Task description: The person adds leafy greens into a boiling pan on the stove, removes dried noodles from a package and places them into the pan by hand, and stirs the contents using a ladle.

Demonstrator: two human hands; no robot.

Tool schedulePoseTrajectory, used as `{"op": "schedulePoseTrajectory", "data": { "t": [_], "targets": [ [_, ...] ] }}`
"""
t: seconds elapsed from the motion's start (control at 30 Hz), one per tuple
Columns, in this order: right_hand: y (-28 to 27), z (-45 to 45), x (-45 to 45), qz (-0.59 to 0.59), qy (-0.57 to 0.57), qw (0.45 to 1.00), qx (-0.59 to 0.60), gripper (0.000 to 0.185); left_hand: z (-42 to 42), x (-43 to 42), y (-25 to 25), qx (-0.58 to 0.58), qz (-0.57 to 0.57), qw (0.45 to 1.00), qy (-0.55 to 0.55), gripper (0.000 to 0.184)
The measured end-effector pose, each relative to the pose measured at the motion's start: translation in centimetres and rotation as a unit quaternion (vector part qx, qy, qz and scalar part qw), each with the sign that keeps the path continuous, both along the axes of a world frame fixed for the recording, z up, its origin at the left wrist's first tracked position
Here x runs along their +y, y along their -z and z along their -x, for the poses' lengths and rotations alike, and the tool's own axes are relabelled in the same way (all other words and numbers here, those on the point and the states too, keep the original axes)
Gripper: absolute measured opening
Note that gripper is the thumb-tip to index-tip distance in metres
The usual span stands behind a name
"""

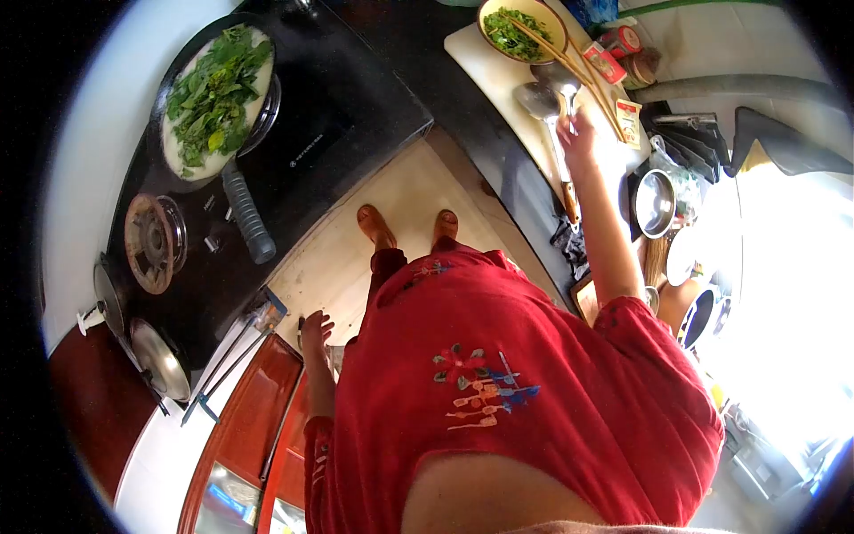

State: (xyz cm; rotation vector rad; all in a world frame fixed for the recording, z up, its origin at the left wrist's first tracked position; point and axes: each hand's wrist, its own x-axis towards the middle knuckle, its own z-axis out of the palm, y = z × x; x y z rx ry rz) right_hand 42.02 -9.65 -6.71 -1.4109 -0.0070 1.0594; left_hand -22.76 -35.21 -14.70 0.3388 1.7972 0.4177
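1. Holding a metal spoon (559, 78) by its handle in the right hand (580, 141), with fingers curled round, at the cutting board (487, 73).
2. Just beside that: a long utensil (539, 101) with a wooden handle end.
3. Farther up the board: a bowl (516, 60) of chopped greens (505, 37), chopsticks (534, 35) across.
4. Holding the left hand (317, 331) low near the cabinet (253, 384), loosely spread, nothing seen in it.
5. On the stove (334, 98): a pan (247, 214) of leaves (213, 100).

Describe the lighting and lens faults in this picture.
Head view: glare whites out the far right; head view: a blown-out patch beside the right hand hides part of the cutting board; head view: the left hand sits in dimmer light; head view: wide-lens distortion bends the surroundings, with black corners; head view: the leafy greens remain readable.
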Motion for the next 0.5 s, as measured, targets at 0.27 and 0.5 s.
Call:
{"op": "schedulePoseTrajectory", "data": {
  "t": [0.27, 0.5],
  "targets": [
    [0.0, 3.3, -17.6, 0.320, -0.310, 0.591, -0.673, 0.045, -3.3, 4.2, -2.0, 0.009, -0.008, 0.998, 0.059, 0.041],
    [1.5, 1.8, -19.0, 0.270, -0.228, 0.781, -0.515, 0.031, -4.0, 6.4, -0.6, 0.007, 0.002, 0.998, 0.062, 0.025]
  ]
}}
